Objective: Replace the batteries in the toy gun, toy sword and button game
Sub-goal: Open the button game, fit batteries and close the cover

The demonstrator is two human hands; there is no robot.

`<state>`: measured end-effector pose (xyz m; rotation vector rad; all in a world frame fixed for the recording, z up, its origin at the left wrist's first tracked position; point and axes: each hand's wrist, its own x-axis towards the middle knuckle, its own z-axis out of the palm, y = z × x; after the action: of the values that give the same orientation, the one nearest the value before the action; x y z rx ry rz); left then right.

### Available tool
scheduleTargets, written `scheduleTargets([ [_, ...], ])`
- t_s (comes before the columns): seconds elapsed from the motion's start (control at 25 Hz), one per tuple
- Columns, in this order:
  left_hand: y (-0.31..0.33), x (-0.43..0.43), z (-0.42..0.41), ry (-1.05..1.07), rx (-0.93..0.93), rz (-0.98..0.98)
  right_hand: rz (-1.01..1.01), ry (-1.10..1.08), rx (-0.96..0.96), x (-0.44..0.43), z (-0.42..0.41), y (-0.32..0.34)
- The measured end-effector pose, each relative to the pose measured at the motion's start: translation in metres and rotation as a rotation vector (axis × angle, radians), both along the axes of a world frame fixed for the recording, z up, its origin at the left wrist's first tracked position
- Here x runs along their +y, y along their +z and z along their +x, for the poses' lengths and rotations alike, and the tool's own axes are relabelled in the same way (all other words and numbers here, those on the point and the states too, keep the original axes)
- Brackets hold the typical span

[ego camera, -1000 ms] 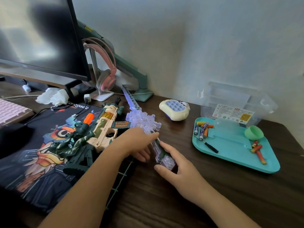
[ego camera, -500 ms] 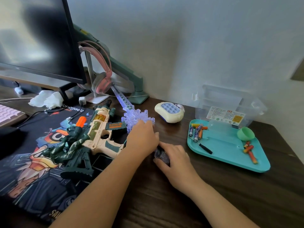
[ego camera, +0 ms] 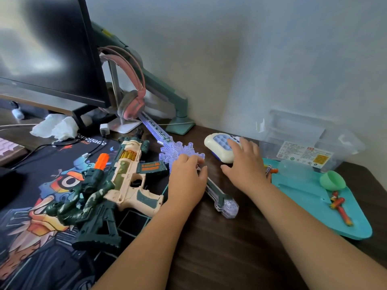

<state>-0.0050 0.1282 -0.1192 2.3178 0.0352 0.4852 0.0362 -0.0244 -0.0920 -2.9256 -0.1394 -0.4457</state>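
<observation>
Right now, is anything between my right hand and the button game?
Nothing visible: the fingers of the right hand lie on the right end of the button game.

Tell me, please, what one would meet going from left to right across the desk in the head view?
Pink keyboard → toy gun → left hand → button game → teal tray.

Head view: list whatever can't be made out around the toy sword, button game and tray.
Head view only:
- Toy sword: its middle is under the left hand; whether that hand holds it or only rests is hidden.
- Button game: right end covered by the right hand.
- Tray: batteries at its left corner mostly behind the right hand.
- Box label: print too small.
</observation>
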Motion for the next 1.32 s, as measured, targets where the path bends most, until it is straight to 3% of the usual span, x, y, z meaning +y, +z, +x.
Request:
scheduleTargets([
  [0.16,-0.001,0.000,0.000,0.006,-0.026,-0.028,-0.067,-0.073,0.014,0.009,0.020,-0.008],
  [0.24,-0.001,0.001,-0.001,0.007,-0.047,-0.036,0.013,-0.077,-0.039,0.009,0.017,-0.009],
  [0.32,0.000,0.001,-0.004,0.000,-0.060,-0.033,0.316,-0.093,-0.048,0.006,0.006,-0.005],
  [0.48,0.015,-0.004,-0.014,-0.075,-0.091,-0.069,1.444,0.001,0.038,0.004,-0.043,0.014],
  [0.6,0.030,-0.021,-0.032,-0.213,-0.118,-0.213,1.762,0.150,0.142,-0.008,-0.081,0.030],
  [0.72,0.040,-0.045,-0.051,-0.297,0.005,-0.754,1.938,0.228,0.223,-0.025,-0.112,0.036],
  [0.8,0.041,-0.060,-0.058,-0.457,0.179,-1.088,1.954,0.287,0.262,-0.033,-0.130,0.036],
  [0.84,0.040,-0.065,-0.060,-0.547,0.231,-1.157,1.892,0.308,0.291,-0.034,-0.138,0.034],
  [1.0,0.036,-0.076,-0.065,-0.698,0.250,-1.242,1.486,0.140,0.293,-0.046,-0.156,0.027],
  [1.16,0.034,-0.067,-0.068,-0.660,0.155,-1.061,1.571,0.049,0.138,-0.064,-0.153,0.031],
  [1.32,0.025,-0.068,-0.074,-0.661,0.052,-0.848,1.560,0.106,0.186,-0.056,-0.152,0.023],
])
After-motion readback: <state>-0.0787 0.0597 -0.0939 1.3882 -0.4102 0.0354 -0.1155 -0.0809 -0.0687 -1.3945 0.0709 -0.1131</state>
